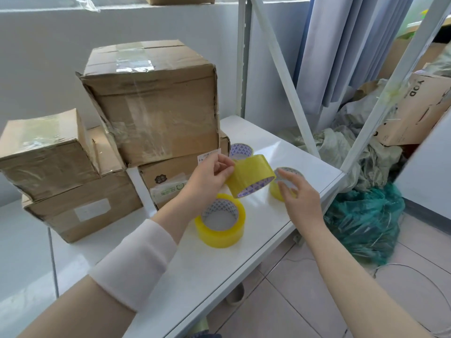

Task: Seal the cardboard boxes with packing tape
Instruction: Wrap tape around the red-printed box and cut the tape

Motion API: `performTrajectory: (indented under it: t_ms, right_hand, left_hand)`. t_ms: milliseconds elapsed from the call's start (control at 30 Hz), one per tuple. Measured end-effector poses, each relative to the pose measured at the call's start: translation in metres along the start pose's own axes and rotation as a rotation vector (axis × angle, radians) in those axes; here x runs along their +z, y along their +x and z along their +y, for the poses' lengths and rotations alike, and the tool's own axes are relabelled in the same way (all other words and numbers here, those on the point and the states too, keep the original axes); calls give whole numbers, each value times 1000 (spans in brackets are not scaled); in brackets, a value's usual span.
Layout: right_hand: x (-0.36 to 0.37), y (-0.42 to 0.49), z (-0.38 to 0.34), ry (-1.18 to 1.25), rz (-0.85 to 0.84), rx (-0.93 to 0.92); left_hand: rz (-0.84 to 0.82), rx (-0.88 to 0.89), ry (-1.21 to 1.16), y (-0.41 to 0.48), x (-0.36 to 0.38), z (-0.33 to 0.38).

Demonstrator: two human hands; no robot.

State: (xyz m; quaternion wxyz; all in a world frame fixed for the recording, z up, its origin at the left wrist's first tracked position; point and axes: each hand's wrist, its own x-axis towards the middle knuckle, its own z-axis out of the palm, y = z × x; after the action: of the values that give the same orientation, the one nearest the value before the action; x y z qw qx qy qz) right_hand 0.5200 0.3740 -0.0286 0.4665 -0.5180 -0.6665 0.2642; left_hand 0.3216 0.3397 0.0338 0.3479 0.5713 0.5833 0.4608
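Note:
My left hand [211, 176] pinches a yellow packing tape roll [251, 175] and holds it tilted above the white shelf [195, 276]. My right hand [297, 196] hovers just right of that roll with fingers relaxed, holding nothing. A second yellow roll [220, 222] lies flat below the held one. A third roll [277, 190] sits partly hidden behind my right hand, and another [240, 151] lies behind. Stacked cardboard boxes stand at the left: a big taped box [156, 106] on top of a lower box [170, 178], with two smaller boxes [44, 152] [83, 206] further left.
White shelf posts [288, 76] rise at the back right. Beyond the shelf's right edge, a green net bag [366, 220], crumpled sacks [341, 147] and a printed cardboard box [415, 111] lie on the tiled floor. A thin wire loops across the floor [415, 289].

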Motion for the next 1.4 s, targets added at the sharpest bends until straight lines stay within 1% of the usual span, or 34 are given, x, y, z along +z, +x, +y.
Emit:
performTrajectory:
  t_ms: [67, 100, 133, 200, 233, 300, 400, 467, 533, 633, 700, 767, 867, 1000, 1133, 1267, 1333, 1400]
  right_hand:
    - [-1, -12, -28, 316, -125, 48]
    - [0, -19, -42, 394, -213, 27]
    - [3, -26, -54, 406, -302, -20]
    - [12, -40, -81, 348, -448, -112]
    - [19, -49, -94, 328, -500, -135]
    - [36, -68, -117, 340, -556, -146]
    - [71, -107, -149, 361, -630, -132]
    - [101, -136, -168, 366, -687, -149]
    - [133, -166, -185, 339, -721, -182]
    - [179, -207, -208, 222, -754, -291]
    - [208, -230, -220, 120, -758, -419]
    - [232, -247, -231, -5, -760, -530]
    - [260, -261, -240, -181, -769, -630]
    - [283, -269, -242, -369, -813, -692]
    - [289, -268, -236, -420, -825, -709]
    - [286, -267, -238, -473, -881, -768]
    - [287, -266, -249, -525, -911, -803]
    - [294, -264, -272, -538, -875, -844]
  left_hand:
    - [9, -24, -47, -17, -18, -1]
    - [5, -19, -40, -27, -29, -1]
    - [-4, -8, -29, -38, -39, 0]
    - [-36, 12, -6, -63, -61, 3]
    - [-40, 14, 8, -78, -73, 5]
    - [8, 21, 45, -109, -98, 8]
    - [146, -10, 39, -165, -138, -1]
    - [296, -105, -14, -205, -167, -18]
    - [408, -227, -81, -245, -193, -40]
    - [557, -350, -109, -297, -228, -71]
    - [696, -417, -104, -320, -247, -89]
    - [755, -450, -96, -336, -262, -105]
    - [757, -472, -47, -349, -278, -124]
    - [723, -493, 13, -356, -292, -137]
    - [670, -452, 133, -360, -300, -148]
    - [573, -450, 356, -366, -308, -148]
    - [534, -450, 542, -371, -318, -142]
    - [536, -404, 783, -378, -336, -132]
